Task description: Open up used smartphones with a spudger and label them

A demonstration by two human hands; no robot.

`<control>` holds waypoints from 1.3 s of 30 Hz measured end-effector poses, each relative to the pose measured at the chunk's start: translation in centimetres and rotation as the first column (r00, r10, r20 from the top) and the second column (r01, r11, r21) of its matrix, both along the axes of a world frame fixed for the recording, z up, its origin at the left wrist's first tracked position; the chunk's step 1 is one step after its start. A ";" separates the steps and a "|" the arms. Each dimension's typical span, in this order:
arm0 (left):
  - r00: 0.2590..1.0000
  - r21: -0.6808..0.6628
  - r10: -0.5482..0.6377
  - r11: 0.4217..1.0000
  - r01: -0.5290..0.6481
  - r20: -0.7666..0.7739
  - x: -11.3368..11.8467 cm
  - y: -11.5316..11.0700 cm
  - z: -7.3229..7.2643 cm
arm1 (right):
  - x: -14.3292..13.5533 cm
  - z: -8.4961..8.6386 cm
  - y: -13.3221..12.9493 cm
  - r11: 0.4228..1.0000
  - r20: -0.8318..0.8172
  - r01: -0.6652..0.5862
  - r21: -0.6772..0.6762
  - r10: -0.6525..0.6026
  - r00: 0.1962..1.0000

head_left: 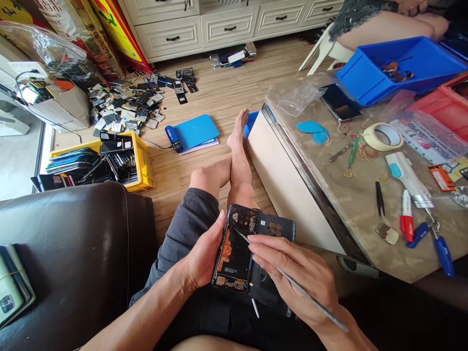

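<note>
Well, open phone [237, 255], one long edge in the left hand [204, 253]

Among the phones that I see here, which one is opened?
The phone in the left hand: its back cover lies aside, baring the orange strip inside. The banded phones on the sofa look closed.

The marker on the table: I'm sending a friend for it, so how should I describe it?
Find the mottled table on the right, with the big blue bin at its far end. Towards its near end, just right of the black tweezers, lies the marker. Its far half is white and its near end bright red, unlike the blue-handled tool to its right.
</note>
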State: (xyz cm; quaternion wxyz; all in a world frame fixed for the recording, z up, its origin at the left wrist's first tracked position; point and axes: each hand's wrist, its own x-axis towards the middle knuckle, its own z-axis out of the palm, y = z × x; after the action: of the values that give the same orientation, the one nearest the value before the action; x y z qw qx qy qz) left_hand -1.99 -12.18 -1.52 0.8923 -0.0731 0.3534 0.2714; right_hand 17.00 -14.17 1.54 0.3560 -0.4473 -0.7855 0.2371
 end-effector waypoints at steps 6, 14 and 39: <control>0.988 -0.009 -0.121 0.993 0.120 -0.095 0.7 -1.3 -1.4 | 1.1 0.0 2.4 0.708 -0.055 0.149 -0.691 -0.257 0.965; 0.970 0.102 -0.105 0.986 0.130 -0.217 1.3 -3.0 -2.3 | 1.8 -2.7 4.6 0.467 -0.222 -0.098 -0.879 -0.217 0.951; 0.980 -0.018 -0.096 0.995 0.094 -0.173 1.7 -3.9 -2.9 | 1.2 -5.8 6.4 0.321 -0.329 -0.175 -0.931 -0.525 0.785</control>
State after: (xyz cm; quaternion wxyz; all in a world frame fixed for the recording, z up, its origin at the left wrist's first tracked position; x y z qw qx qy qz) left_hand -0.29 -16.03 -4.37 0.8697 -0.0364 0.4342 0.2320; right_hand 18.17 -7.72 -4.25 0.2806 -0.5585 -0.2948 0.7228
